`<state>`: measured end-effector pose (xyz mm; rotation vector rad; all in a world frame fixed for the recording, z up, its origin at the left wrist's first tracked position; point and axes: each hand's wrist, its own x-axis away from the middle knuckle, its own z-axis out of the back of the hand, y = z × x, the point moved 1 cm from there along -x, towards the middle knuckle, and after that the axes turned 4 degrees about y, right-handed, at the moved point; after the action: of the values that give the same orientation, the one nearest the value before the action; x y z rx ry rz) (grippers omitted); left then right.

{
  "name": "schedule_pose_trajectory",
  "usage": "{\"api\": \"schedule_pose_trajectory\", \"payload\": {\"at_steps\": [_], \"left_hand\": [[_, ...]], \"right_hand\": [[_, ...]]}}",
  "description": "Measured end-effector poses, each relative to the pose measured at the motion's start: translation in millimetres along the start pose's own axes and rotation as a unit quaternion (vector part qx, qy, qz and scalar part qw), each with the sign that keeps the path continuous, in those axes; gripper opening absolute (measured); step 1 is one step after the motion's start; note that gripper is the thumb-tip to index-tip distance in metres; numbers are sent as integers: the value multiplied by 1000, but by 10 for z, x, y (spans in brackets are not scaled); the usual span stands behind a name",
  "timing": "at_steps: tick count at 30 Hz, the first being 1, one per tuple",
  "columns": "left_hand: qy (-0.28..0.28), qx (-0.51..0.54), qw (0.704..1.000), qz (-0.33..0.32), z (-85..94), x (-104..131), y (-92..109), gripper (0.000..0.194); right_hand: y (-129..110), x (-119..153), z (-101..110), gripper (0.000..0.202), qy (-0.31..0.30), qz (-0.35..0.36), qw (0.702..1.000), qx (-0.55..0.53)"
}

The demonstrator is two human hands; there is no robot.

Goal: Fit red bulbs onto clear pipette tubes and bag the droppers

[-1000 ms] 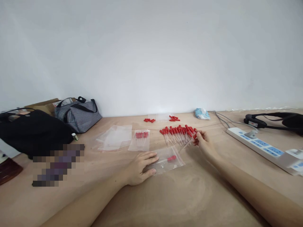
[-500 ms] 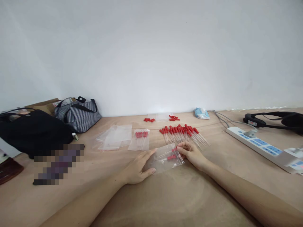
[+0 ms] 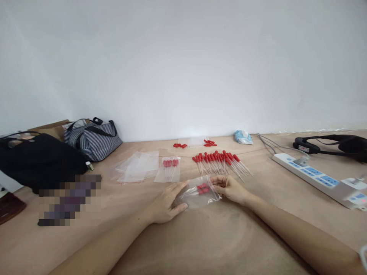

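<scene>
My left hand (image 3: pixel 169 202) lies at the left end of a clear plastic zip bag (image 3: pixel 189 200), its thumb and fingers stretched apart along the two edges. Several droppers with red bulbs (image 3: pixel 203 188) are inside the bag, their thin clear stems pointing left. At the bag's right end, the mouth, my right hand (image 3: pixel 229 189) has its fingers closed on the plastic; the fingertips are partly hidden. Just beyond the bag, a pile of loose red-bulbed droppers (image 3: pixel 216 157) is spread out. Left of that pile lies a filled bag of droppers (image 3: pixel 169 173), beside a stack of flat clear bags (image 3: pixel 140 166).
More droppers (image 3: pixel 210 143) lie near the wall, close to a crumpled blue-and-white packet (image 3: pixel 243 137). A power strip (image 3: pixel 318 179) and a black headset (image 3: pixel 329 145) occupy the right. On the left are a black bag (image 3: pixel 43 160), a striped bag (image 3: pixel 97 141) and a small vial (image 3: pixel 90 165).
A dropper at my right fingers has moved left, deeper into the bag, its bulb now beside the others. My right hand has shifted slightly to the bag's mouth; my left hand stays put.
</scene>
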<state>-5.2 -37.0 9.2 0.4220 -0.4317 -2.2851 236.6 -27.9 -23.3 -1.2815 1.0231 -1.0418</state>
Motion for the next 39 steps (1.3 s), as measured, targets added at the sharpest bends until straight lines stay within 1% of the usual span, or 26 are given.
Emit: {"api": "schedule_pose_trajectory", "payload": {"at_steps": [3,4,6,7,8,9,10,11,13,14,15,16,17,19,22,24,27,30,33,35,37,39], "left_hand": [[-15,-8,1000,-12,-7,-7,-12,51],[-21,-11,1000,-13,-11,-9,-16,48],[-29,-14,999,-13,-14,-10,-21,45],[-29,-14,999,-12,-14,-10,-21,44],[-28,-12,999,-12,-13,-10,-20,44],[-28,-11,999,-12,-12,-10,-18,44],[-28,-10,999,-13,-11,-10,-17,45],[-28,-11,999,-13,-10,-11,-16,44],[-31,-14,999,-12,-10,-13,-17,45],[-34,-16,999,-10,-11,-13,-19,45],[-36,-17,999,-8,-12,-14,-21,45],[-39,-19,999,-6,-13,-14,-23,45],[-41,-20,999,-5,-13,-13,-24,46],[-43,-23,999,-4,-15,-10,-23,46],[-41,-24,999,-3,-15,-4,-22,46],[-38,-24,999,-5,-14,-1,-23,46],[-36,-23,999,-9,-14,-1,-26,46],[-33,-21,999,-13,-18,-4,-33,45],[-28,-20,999,-14,-32,-2,-55,45],[-29,-21,999,-14,-44,2,-74,46],[-33,-25,999,-13,-53,6,-87,46],[-36,-30,999,-13,-55,7,-89,46]], "right_hand": [[32,-42,29,30,3,-25,999,31],[39,-67,61,29,15,-29,998,52],[28,-140,174,23,69,-1,991,115],[9,-187,256,21,111,24,981,159],[-19,-241,351,18,160,61,963,208],[-51,-299,454,16,212,82,937,265],[-82,-360,561,16,270,81,905,318],[-113,-424,661,17,316,74,872,366],[-158,-555,822,23,368,52,817,441],[-170,-618,877,28,382,41,799,462],[-173,-676,915,33,392,31,787,475],[-169,-730,937,37,397,23,782,480],[-159,-779,945,40,399,17,782,479],[-134,-856,941,38,403,11,795,454],[-118,-920,930,25,416,17,815,403],[-140,-928,939,20,421,26,822,381],[-219,-885,964,21,414,52,840,347],[-319,-751,969,24,394,94,867,290],[-383,-530,938,31,383,166,896,152],[-374,-375,895,34,380,196,901,73],[-310,-252,835,33,378,190,906,31],[-206,-178,760,31,371,161,915,-10]]}}
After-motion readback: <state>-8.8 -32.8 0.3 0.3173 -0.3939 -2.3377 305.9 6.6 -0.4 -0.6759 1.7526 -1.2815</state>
